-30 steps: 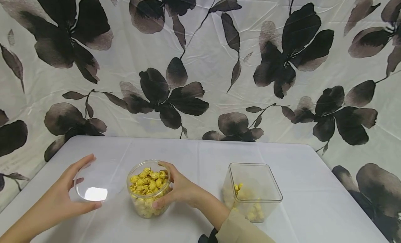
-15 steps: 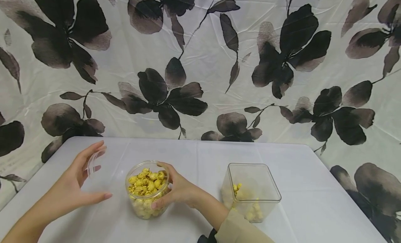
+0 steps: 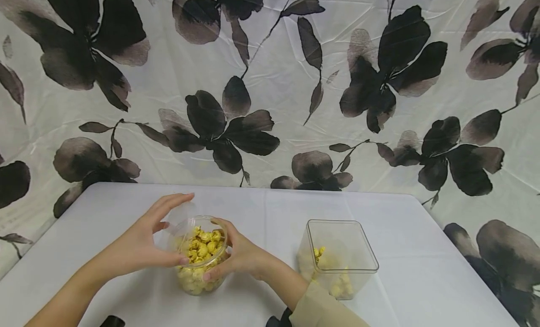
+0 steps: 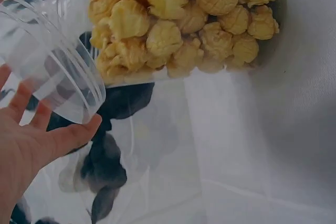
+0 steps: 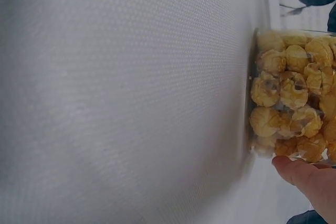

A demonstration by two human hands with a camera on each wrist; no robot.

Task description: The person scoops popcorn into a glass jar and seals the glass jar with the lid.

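A round clear jar (image 3: 198, 265) of yellow popcorn (image 3: 204, 245) stands upright on the white table. Around its right side curls my right hand (image 3: 238, 256), gripping it with thumb in front and fingers behind. My left hand (image 3: 147, 245) holds a clear round lid (image 4: 65, 74) by its edge between thumb and fingers. In the head view that lid is hard to see and overlaps the jar's left rim. The left wrist view shows the lid tilted beside the jar's open end; whether they touch, I cannot tell.
To the right stands a square clear container (image 3: 343, 271) with a little popcorn at its bottom, partly behind the right forearm. A small black object (image 3: 113, 321) shows at the front left edge. A floral cloth (image 3: 270, 107) hangs behind the table (image 3: 422, 271).
My left hand has carried the lid rightward from the left of the table to the jar's rim, turning it on the way. The right hand and jar have stayed in place.
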